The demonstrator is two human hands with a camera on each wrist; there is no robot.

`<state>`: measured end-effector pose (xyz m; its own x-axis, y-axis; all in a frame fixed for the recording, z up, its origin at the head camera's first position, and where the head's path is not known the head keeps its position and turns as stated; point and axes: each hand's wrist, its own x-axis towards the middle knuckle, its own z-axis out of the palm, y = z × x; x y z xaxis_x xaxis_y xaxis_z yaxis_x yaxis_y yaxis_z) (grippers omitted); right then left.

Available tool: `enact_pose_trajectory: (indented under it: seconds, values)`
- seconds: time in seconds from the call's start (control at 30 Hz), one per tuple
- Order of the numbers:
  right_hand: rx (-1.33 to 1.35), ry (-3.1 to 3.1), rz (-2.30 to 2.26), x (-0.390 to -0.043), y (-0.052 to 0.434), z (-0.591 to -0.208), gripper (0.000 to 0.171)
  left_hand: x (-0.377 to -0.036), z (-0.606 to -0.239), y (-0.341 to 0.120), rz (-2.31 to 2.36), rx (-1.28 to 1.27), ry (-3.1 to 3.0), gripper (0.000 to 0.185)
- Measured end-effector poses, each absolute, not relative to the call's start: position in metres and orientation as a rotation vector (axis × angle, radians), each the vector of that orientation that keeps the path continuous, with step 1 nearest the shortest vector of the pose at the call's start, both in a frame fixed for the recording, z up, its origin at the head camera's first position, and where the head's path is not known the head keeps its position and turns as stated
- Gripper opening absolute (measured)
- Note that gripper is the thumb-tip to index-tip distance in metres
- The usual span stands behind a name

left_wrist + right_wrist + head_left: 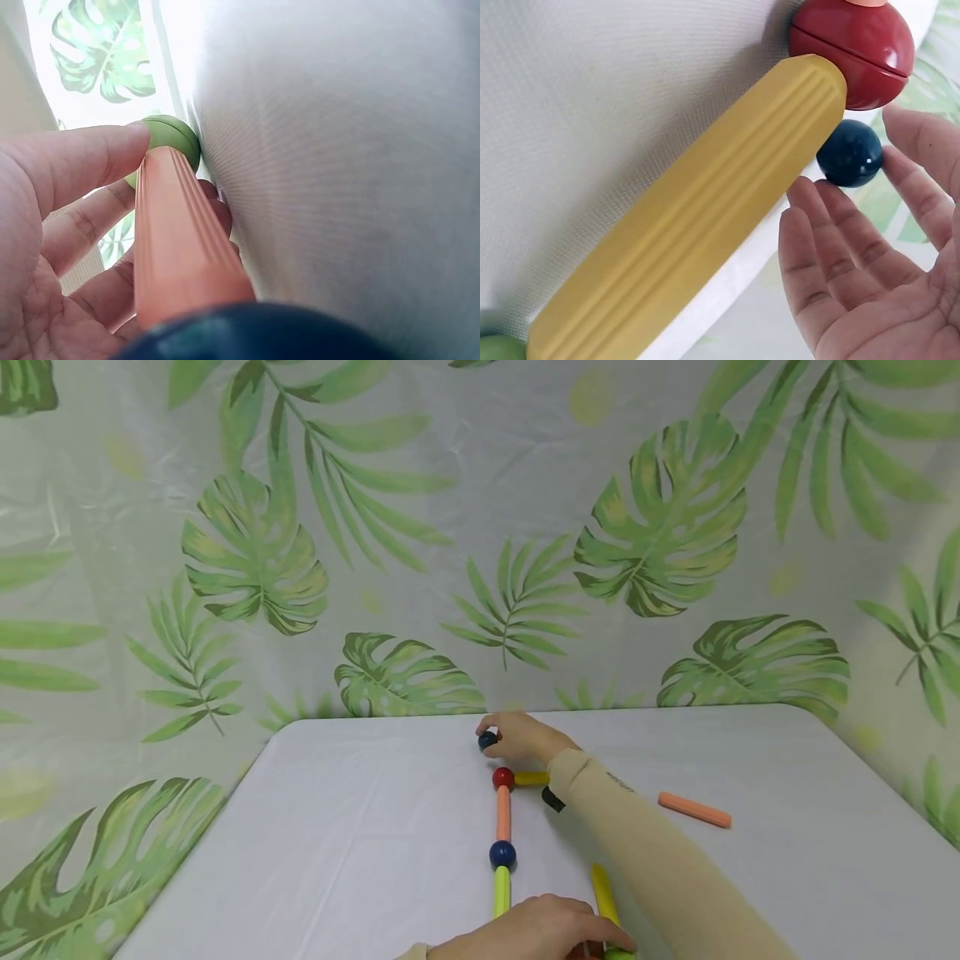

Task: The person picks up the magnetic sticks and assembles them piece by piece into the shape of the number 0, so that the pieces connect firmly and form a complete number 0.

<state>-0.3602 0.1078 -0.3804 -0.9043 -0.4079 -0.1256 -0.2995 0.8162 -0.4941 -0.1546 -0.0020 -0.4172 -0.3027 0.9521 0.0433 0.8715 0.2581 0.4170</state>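
Right hand (525,737), at frame centre, fingers loosely spread, fingertips touching a dark blue ball (487,740) on the white table (360,835). Left hand (536,933), bottom centre, fingers curled round an orange ribbed stick (180,240) joined to a green ball (174,139). No legible writing.

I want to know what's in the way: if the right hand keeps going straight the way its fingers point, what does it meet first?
The dark blue ball. The right hand reaches toward the table's far edge, and its fingertips are already at the ball, touching or nearly so. Past it, bare table as far as shown.
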Motion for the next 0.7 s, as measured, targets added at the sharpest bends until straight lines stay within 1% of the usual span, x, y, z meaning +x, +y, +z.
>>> enact_pose_trajectory:
  seconds: [0.3, 0.5, 0.7]
  values:
    - [-0.563, 2.808, -0.681, -0.355, 0.110, -0.382, 0.031, -0.154, -0.416, 0.000, 0.563, 1.695, 2.301, 0.039]
    - [-0.567, 2.813, -0.649, -0.354, 0.116, -0.387, 0.027, -0.154, -0.417, -0.001, 0.585, 1.672, 2.296, 0.039]
    - [-0.561, 2.794, -0.643, -0.351, 0.125, -0.380, 0.025, -0.154, -0.417, -0.001, 0.599, 1.663, 2.298, 0.037]
